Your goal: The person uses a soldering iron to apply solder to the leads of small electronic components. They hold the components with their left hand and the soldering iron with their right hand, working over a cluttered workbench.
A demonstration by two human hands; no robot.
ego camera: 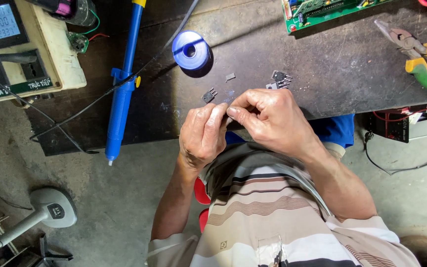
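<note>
Nearest the camera is the person's striped shirt (273, 217), and just above it the two hands meet at the near edge of the dark bench (282, 54). The left hand (202, 136) is curled, its fingertips pressed against those of the right hand (268, 118); both pinch at something small between them, too hidden to make out. Just beyond the fingertips a small black transistor (208, 95) lies on the bench, with two more transistors (278, 79) close together above the right hand and a tiny grey chip (230, 76) between. Farther off stands a blue solder spool (191, 49). To the left a blue desoldering pump (123, 94) lies lengthwise, crossed by a black cable (65, 121). At the far left sits a cream power meter box (25, 47); far right, green-and-yellow-handled pliers (418, 57) and a green circuit board (322, 11).
</note>
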